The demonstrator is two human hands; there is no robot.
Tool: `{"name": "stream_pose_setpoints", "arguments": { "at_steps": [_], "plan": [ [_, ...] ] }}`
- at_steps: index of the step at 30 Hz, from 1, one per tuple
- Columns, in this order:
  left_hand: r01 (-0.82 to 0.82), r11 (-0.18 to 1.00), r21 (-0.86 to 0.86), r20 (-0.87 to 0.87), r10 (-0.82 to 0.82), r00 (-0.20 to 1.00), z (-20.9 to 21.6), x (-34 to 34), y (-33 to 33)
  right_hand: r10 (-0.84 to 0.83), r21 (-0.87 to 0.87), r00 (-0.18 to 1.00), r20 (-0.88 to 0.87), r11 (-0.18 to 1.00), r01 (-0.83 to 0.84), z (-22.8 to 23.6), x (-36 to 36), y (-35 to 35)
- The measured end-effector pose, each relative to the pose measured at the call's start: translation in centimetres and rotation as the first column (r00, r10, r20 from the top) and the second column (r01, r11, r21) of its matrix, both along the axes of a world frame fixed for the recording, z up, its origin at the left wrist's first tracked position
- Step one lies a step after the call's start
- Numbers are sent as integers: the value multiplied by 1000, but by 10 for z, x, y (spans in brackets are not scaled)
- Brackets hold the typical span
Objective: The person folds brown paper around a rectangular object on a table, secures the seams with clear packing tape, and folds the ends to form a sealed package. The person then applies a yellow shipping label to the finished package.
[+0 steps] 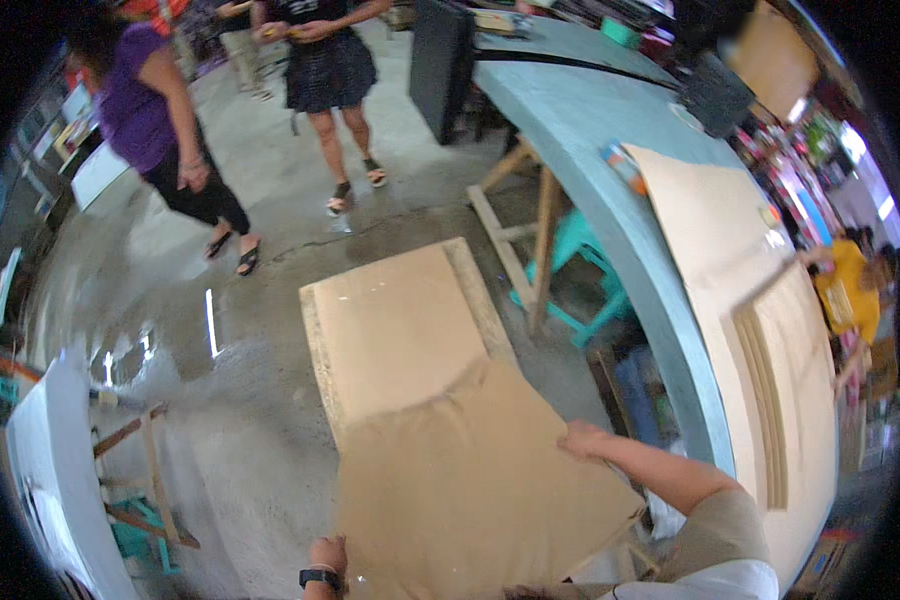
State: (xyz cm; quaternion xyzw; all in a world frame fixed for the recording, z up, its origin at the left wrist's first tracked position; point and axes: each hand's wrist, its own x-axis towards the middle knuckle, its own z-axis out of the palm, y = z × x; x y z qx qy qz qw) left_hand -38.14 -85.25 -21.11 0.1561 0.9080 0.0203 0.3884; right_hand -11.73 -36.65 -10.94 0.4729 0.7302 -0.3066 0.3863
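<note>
A large brown sheet (pixel 470 470), like kraft paper or thin cardboard, spreads in front of me. My left hand (pixel 328 555), with a dark watch on the wrist, is closed on its left edge near the bottom of the view. Farther out, my right hand (pixel 585 440) grips the right edge with bent fingers. The sheet's far edge is curved and slightly wavy, and overlaps a lighter brown sheet (pixel 400 330). That one lies on a low board (pixel 480 300) whose speckled border shows along its sides. What supports the near part is hidden.
To the right a long light-blue table (pixel 590 190) on wooden legs carries brown sheets and stacked strips (pixel 760 400). A green stool (pixel 575 260) stands beneath it. A white-topped table (pixel 65 480) is at left. People stand ahead; someone in yellow (pixel 850 295) leans at the right.
</note>
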Motion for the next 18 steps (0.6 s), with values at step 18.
{"name": "stream_pose_setpoints", "arguments": {
  "at_steps": [18],
  "plan": [
    [-221, 274, 936, 160, 225, 961, 280, 203, 271, 5, 517, 622, -783, 562, 646, 273, 352, -6]
  ]
}}
